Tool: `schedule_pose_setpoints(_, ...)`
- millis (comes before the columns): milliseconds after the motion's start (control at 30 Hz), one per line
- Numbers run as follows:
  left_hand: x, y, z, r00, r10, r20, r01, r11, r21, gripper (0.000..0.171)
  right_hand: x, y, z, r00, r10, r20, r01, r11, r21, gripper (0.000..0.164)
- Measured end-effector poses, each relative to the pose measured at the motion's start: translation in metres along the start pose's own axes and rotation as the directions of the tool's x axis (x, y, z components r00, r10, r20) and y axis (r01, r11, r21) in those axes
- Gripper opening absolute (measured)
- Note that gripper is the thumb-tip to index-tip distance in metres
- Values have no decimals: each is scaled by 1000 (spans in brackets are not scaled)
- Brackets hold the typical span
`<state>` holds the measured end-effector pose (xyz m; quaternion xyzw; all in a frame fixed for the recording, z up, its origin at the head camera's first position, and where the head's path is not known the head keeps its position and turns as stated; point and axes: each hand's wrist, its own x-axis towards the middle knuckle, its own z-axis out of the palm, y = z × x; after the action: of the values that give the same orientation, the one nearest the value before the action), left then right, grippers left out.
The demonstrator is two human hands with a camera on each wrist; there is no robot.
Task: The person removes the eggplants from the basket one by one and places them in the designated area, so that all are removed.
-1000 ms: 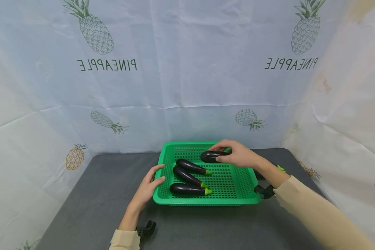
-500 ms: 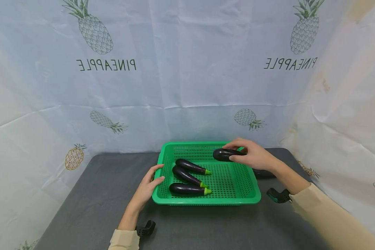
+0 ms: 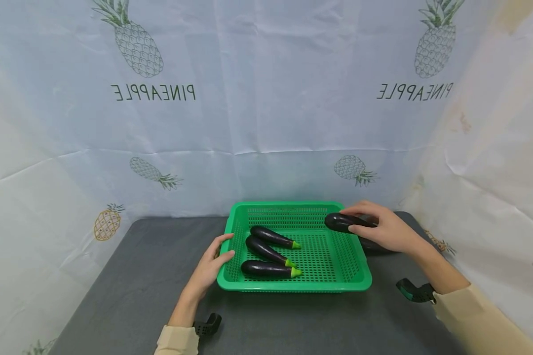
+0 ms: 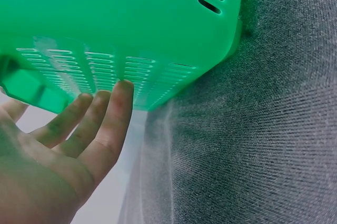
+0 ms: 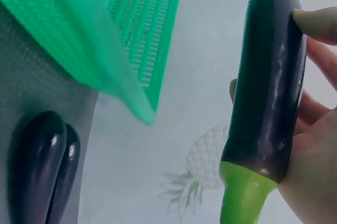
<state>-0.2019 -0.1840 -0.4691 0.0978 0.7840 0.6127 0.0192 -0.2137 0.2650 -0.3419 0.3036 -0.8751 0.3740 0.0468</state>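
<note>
In my right hand (image 3: 391, 229) I hold a dark purple eggplant (image 3: 341, 223) above the basket's back right corner, thumb on one side and fingers on the other. Its green stem end (image 5: 243, 192) shows in the right wrist view. The green plastic basket (image 3: 293, 286) holds three more eggplants (image 3: 266, 269) on its left side, stems pointing right. At the basket's left end is my left hand (image 3: 208, 266). The left wrist view shows several of its fingers (image 4: 118, 110) almost straight, their tips against the slotted outer wall.
Two eggplants (image 5: 39, 166) lie side by side on the dark grey table (image 3: 160, 276), just right of the basket. A pale cloth (image 3: 288, 98) printed with pineapples stands behind the table and along its sides.
My right hand has carried the eggplant rightward, from over the basket's interior to its right rim. The left hand, the basket and the three eggplants inside stay as they were.
</note>
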Motion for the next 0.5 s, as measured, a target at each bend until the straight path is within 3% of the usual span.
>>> schedule_pose_setpoints(300, -1, 0, -1, 1000, -26, -3, 26, 1000, -5, 49, -24, 24, -6, 998, 23, -53, -22, 1000, 7, 35)
schedule_pose_setpoints(500, -1, -1, -1, 1000, -14, 6, 14, 1000, -2, 49, -40, 38, -9, 994, 62, -95, -68, 996, -59, 36)
